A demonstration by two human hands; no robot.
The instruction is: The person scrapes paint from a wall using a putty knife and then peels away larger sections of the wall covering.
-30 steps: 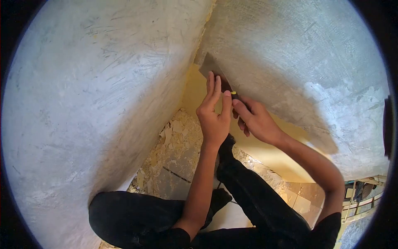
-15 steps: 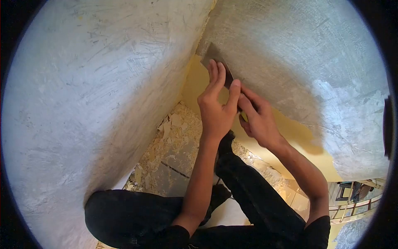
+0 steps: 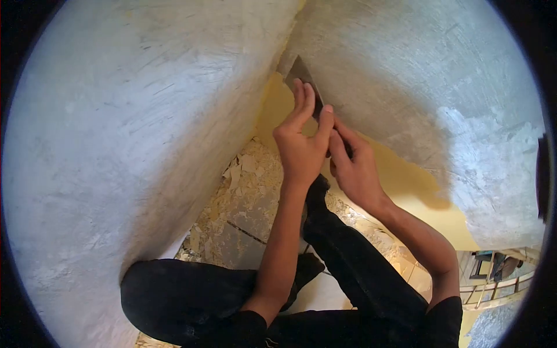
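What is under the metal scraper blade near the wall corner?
The scraper blade lies flat on the grey scraped wall, above yellow paint. Left hand fingers cover its lower part; the surface beneath is hidden.

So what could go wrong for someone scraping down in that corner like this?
The left hand presses its fingers right on the scraper blade, so a slip could nick them. The blade works tight in the corner, where its edge might gouge the grey wall instead of lifting the yellow paint. Loose paint flakes cover the floor around the person's legs, which could be slippery when rising.
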